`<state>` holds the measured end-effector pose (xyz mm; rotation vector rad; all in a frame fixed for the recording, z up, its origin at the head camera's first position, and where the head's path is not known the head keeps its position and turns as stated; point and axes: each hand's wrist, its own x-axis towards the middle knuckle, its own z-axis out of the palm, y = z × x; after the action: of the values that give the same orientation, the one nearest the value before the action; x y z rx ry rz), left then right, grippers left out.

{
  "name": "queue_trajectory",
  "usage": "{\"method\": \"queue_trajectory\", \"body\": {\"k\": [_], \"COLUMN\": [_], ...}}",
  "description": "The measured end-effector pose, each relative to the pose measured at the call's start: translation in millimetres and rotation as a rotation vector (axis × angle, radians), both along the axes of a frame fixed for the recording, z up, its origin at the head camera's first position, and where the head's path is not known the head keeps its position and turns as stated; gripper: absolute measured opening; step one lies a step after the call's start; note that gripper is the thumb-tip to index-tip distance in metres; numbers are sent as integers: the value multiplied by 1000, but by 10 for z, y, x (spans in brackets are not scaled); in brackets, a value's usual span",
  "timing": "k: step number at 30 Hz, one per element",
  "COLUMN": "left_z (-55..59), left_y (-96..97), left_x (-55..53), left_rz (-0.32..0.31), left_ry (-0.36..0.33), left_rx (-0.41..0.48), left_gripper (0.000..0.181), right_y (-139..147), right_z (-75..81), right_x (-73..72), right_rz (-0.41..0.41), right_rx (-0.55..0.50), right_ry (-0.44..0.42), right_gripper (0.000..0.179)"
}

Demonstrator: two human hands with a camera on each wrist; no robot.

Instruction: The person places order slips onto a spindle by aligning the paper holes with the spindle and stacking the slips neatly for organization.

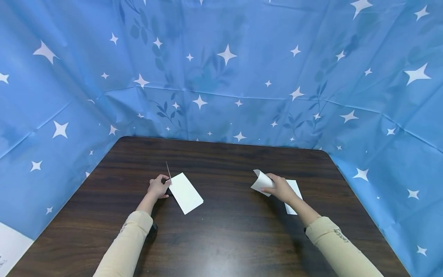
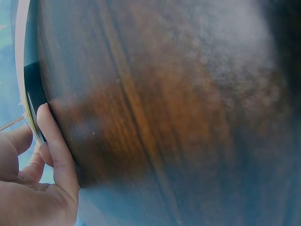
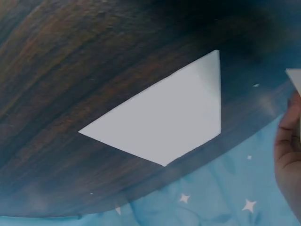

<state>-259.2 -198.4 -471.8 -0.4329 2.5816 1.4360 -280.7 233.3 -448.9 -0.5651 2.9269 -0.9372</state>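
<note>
At the left of the table, my left hand pinches the near-left corner of a stack of white paper. In the left wrist view its thumb and fingers lie on either side of a thin edge. A thin, stick-like brown line rises beside the fingertips; its kind does not show. My right hand grips a curled white sheet of paper, bent over toward the left. Under the right wrist lies another white sheet, flat on the table and partly covered by the forearm in the head view.
The dark wood-grain table has rounded far corners. A blue curtain with white stars hangs behind it and down both sides. A white surface shows at the lower left, beyond the table's edge.
</note>
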Motion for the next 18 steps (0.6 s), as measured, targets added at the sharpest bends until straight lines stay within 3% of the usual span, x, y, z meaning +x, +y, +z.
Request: {"method": "queue_trajectory", "body": {"k": [5, 9, 14, 18], "left_z": [3, 5, 12, 11], "left_y": [1, 4, 12, 15], "left_x": [2, 9, 15, 15], "left_rz": [2, 0, -2, -4], "left_ry": [2, 3, 7, 0], "left_rx": [8, 19, 14, -16], "left_gripper": [30, 30, 29, 28], "right_y": [-54, -107, -198, -272], "right_z": [13, 12, 65, 124], "right_x": [18, 18, 32, 12], "right_rz": [1, -8, -102, -188], "right_rx": [-10, -76, -175, -224], "right_ry": [-3, 3, -23, -113], "right_gripper": [48, 47, 79, 107]}}
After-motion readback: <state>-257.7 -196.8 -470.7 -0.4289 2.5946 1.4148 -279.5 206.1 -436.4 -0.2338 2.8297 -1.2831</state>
